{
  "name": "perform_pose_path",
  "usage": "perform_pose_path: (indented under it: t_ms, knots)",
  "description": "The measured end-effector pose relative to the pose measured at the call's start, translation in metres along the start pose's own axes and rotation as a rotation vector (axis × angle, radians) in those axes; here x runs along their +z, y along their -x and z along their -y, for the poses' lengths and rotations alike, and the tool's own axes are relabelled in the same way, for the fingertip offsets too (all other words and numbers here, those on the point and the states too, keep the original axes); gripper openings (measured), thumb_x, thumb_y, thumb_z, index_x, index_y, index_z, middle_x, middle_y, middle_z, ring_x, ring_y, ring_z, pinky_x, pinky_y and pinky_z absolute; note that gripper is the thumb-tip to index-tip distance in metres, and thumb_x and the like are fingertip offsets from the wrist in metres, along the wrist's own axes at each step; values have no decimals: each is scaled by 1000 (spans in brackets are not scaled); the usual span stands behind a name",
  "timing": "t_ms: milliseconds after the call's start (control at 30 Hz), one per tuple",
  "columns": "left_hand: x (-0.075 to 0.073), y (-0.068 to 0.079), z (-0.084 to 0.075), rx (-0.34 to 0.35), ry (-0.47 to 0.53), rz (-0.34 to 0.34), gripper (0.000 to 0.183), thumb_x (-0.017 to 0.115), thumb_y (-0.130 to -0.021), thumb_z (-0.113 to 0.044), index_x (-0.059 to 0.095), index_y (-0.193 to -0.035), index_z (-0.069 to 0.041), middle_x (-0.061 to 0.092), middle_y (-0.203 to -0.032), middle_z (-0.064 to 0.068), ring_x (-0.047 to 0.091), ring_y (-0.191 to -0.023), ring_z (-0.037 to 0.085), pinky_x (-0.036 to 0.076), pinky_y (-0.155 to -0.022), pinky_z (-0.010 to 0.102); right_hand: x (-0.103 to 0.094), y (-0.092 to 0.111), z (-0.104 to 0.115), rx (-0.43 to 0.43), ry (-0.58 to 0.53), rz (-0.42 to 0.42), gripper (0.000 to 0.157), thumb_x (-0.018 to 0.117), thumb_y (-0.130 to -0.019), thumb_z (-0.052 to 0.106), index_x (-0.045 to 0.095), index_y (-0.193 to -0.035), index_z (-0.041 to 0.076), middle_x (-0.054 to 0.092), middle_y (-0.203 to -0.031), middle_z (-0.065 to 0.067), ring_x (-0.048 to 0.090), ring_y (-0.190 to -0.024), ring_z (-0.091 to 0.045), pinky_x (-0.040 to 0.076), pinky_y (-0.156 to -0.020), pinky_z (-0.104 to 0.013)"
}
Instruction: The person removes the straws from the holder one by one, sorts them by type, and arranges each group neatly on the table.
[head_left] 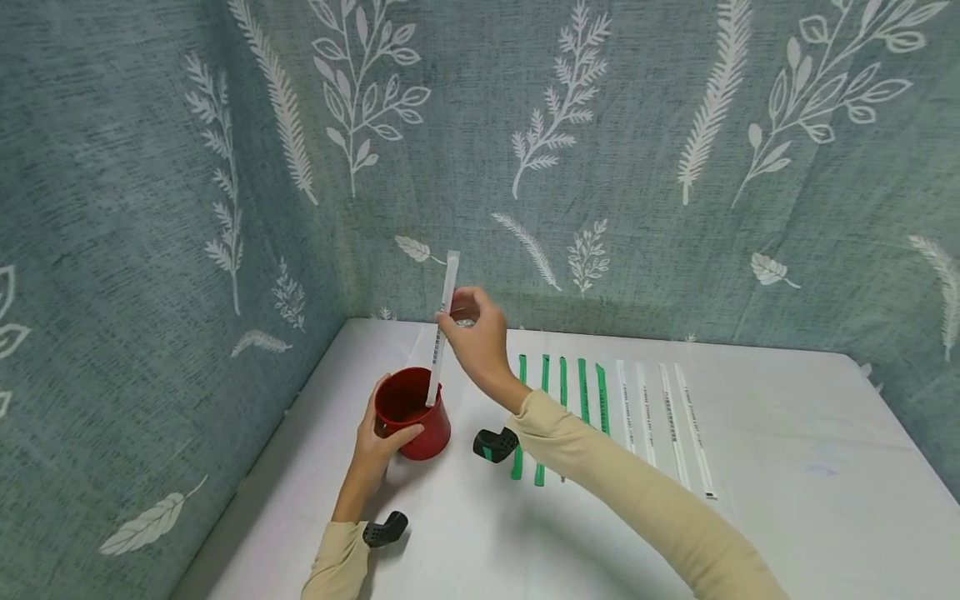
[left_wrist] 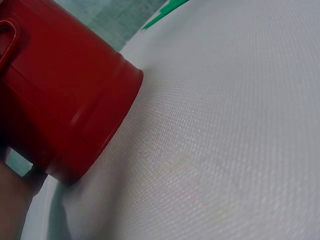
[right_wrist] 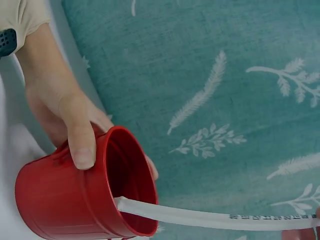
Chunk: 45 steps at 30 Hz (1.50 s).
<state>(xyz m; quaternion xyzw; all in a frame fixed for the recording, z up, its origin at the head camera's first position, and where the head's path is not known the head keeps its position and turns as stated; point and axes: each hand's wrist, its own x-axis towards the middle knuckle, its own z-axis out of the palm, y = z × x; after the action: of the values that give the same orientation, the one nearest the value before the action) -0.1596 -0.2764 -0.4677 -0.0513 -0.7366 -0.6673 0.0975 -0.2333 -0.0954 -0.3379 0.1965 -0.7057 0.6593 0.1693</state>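
Note:
A small red bucket (head_left: 429, 433) stands upright at the left of the white table. My left hand (head_left: 372, 450) grips its side, thumb at the near rim and fingers round the far left. Above and right of the bucket, my right hand (head_left: 482, 343) pinches a long, thin white wrapped stick (head_left: 438, 354) with dark print, between thumb and fingertips. The stick is nearly upright, and its lower end is at the bucket's mouth, by the right rim. In the right wrist view the stick's tip (right_wrist: 121, 203) overlaps the bucket's opening (right_wrist: 125, 170). What is wrapped inside the stick cannot be told.
Right of the bucket lie several green wrapped sticks (head_left: 545, 375) in a row, partly hidden by my right sleeve (head_left: 630, 492). Several white wrapped sticks (head_left: 690, 425) lie farther right. A patterned grey-green cloth (head_left: 480, 167) hangs behind and at the left of the table (head_left: 810, 450).

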Motion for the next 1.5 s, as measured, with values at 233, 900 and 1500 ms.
perform_pose_path:
  t_ms: [233, 900, 1500]
  knots:
    - [0, 0, 2, 14, 15, 3, 87, 70, -78, -3, 22, -150, -14, 40, -141, 8, 37, -126, 28, 50, -86, 29, -12, 0, 9, -61, -105, -54, 25, 64, -86, -3, 55, -109, -9, 61, -100, -24, 60, -90, -36, 53, -77, -46]
    - [-2, 1, 2, 19, 37, 16, 87, 69, -79, -2, 21, -150, -14, 36, -143, 15, 32, -129, 41, 50, -85, 27, -55, -1, 9, -16, -79, -88, 28, 65, -87, 2, 56, -113, -3, 61, -103, -19, 59, -91, -28, 51, -76, -37]
    - [-2, 0, 2, 9, 28, 14, 87, 70, -79, -3, 21, -150, -15, 37, -143, 14, 32, -129, 38, 50, -84, 28, -94, 12, 29, 41, 20, -125, 26, 62, -87, -4, 57, -111, -11, 59, -101, -26, 57, -92, -38, 48, -81, -44]
